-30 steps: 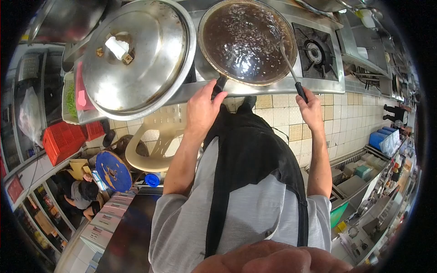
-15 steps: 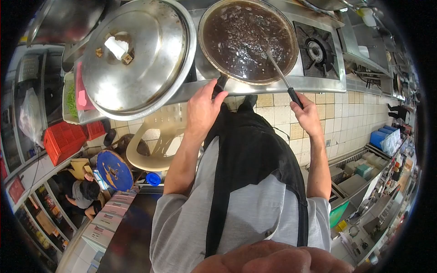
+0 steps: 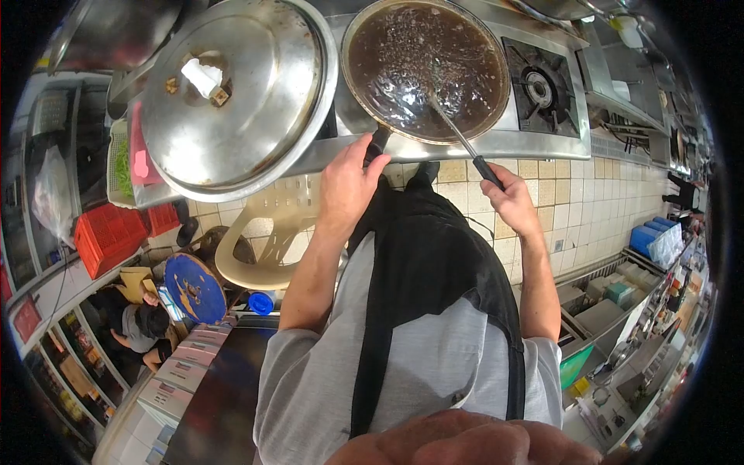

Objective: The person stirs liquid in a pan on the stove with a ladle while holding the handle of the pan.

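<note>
A wide pan (image 3: 348, 85) of dark brown, bubbling liquid (image 3: 422, 58) sits on the stove at the top of the view. My left hand (image 3: 351, 180) is closed on the pan's black handle (image 3: 377, 142) at its near left side. In my right hand (image 3: 511, 198) is the black grip of a long metal utensil (image 3: 457, 132). Its shaft slants up and left over the pan's near rim, and its head is under the liquid, so I cannot tell its kind.
Left of the pan stands a large pot under a metal lid (image 3: 240, 93). A gas burner (image 3: 536, 87) lies to the right. Behind are a beige plastic chair (image 3: 232, 252), red crates (image 3: 108, 242) and a blue round stool (image 3: 194, 288). Another person (image 3: 146, 325) is at lower left.
My right hand has shifted slightly left and down, and the utensil's shaft has swung left across the liquid. My left hand stays at the pan handle.
</note>
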Action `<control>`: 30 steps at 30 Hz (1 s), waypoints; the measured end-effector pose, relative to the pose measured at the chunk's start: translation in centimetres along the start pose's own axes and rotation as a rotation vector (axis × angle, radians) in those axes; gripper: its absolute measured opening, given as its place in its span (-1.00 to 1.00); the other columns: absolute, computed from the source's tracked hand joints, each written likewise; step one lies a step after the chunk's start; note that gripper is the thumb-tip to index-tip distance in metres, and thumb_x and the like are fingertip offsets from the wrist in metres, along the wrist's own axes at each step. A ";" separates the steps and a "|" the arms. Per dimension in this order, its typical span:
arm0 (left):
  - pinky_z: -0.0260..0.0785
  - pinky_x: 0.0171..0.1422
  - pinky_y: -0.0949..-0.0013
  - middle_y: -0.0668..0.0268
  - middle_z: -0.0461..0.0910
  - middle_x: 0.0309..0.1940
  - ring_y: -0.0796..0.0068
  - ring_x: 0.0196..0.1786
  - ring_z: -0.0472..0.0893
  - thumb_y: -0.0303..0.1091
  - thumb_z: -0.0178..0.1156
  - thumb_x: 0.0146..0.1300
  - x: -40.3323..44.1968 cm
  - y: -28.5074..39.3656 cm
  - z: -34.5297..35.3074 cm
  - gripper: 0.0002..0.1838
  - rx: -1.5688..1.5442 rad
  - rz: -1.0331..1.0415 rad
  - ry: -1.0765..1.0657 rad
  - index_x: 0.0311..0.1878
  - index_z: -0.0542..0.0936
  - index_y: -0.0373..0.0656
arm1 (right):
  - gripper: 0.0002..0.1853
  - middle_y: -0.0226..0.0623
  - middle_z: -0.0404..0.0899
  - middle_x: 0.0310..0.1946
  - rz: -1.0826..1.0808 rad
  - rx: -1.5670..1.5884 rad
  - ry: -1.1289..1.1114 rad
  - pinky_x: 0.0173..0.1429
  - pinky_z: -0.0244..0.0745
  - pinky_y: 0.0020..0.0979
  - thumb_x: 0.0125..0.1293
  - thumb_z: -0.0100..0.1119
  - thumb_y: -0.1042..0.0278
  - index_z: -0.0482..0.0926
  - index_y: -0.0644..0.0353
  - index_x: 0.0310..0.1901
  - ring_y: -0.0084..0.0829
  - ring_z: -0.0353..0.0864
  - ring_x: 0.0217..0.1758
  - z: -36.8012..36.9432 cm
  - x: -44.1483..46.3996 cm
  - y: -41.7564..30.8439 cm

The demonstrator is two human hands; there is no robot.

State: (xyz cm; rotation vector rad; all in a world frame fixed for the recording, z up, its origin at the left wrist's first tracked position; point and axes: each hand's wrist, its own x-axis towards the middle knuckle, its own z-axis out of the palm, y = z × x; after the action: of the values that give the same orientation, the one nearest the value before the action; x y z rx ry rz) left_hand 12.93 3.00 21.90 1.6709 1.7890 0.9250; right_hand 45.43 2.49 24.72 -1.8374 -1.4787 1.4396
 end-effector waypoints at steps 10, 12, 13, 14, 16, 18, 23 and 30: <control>0.62 -0.02 0.17 -0.04 0.76 -0.06 0.08 -0.13 0.76 -0.10 0.50 0.29 -0.1 -0.3 0.1 -0.43 0.019 0.016 0.004 0.23 0.67 -0.29 | -0.58 -0.67 0.43 -0.43 0.085 0.214 -0.072 -0.44 0.17 -0.59 0.46 0.25 0.43 0.59 0.32 0.31 -0.78 0.26 -0.50 1.5 0.4 -1.4; 0.62 -0.03 0.17 -0.05 0.75 -0.06 0.08 -0.13 0.76 -0.10 0.50 0.30 -0.2 -0.3 0.1 -0.43 0.011 0.012 0.002 0.23 0.67 -0.30 | -0.58 -0.67 0.43 -0.42 0.095 0.259 -0.081 -0.47 0.14 -0.60 0.46 0.25 0.44 0.59 0.32 0.31 -0.79 0.25 -0.52 1.6 0.4 -1.4; 0.62 -0.03 0.17 -0.05 0.75 -0.05 0.08 -0.13 0.76 -0.10 0.50 0.30 -0.2 -0.2 0.1 -0.43 0.007 0.010 0.001 0.24 0.67 -0.30 | -0.58 -0.66 0.44 -0.42 0.092 0.279 -0.083 -0.48 0.13 -0.60 0.46 0.25 0.44 0.59 0.32 0.31 -0.79 0.25 -0.54 1.6 0.4 -1.4; 0.62 -0.03 0.17 -0.05 0.75 -0.05 0.08 -0.13 0.76 -0.11 0.50 0.30 -0.2 -0.2 0.1 -0.43 0.002 0.008 -0.001 0.24 0.67 -0.30 | -0.58 -0.66 0.45 -0.42 0.090 0.299 -0.084 -0.50 0.11 -0.60 0.45 0.25 0.45 0.59 0.32 0.30 -0.79 0.25 -0.55 1.7 0.3 -1.3; 0.63 -0.04 0.18 -0.06 0.75 -0.04 0.08 -0.13 0.76 -0.11 0.50 0.30 -0.2 -0.3 0.1 -0.43 -0.006 0.004 -0.005 0.24 0.66 -0.31 | -0.59 -0.61 0.47 -0.41 0.098 0.364 -0.102 -0.53 0.10 -0.60 0.45 0.24 0.46 0.59 0.34 0.29 -0.78 0.25 -0.58 1.5 0.2 -1.1; 0.63 -0.04 0.18 -0.06 0.75 -0.05 0.09 -0.13 0.77 -0.11 0.50 0.31 -0.2 -0.3 0.1 -0.42 -0.015 -0.001 -0.007 0.24 0.66 -0.31 | -0.60 -0.54 0.50 -0.40 0.105 0.415 -0.115 -0.57 0.07 -0.59 0.47 0.22 0.47 0.57 0.38 0.29 -0.78 0.23 -0.62 1.3 0.1 -0.8; 0.64 -0.04 0.20 -0.07 0.75 -0.05 0.09 -0.13 0.77 -0.12 0.49 0.31 -0.2 -0.2 0.1 -0.43 -0.025 -0.004 -0.010 0.24 0.66 -0.33 | -0.63 -0.43 0.54 -0.38 0.116 0.508 -0.132 -0.62 0.03 -0.60 0.53 0.17 0.50 0.54 0.42 0.29 -0.78 0.18 -0.67 0.9 -0.6 -0.4; 0.65 -0.05 0.21 -0.07 0.75 -0.05 0.12 -0.15 0.77 -0.14 0.51 0.29 -0.2 -0.5 0.4 -0.43 -0.025 -0.005 0.000 0.23 0.66 -0.34 | -0.61 -0.48 0.52 -0.38 0.133 0.497 -0.114 -0.58 0.09 -0.59 0.48 0.20 0.50 0.56 0.40 0.28 -0.77 0.25 -0.62 0.3 -1.4 -0.6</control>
State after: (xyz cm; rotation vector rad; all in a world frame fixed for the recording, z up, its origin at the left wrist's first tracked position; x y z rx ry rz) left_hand 12.93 2.88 21.27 1.6505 1.7736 0.9408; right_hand 44.96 1.40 25.72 -1.5833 -0.9380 1.8032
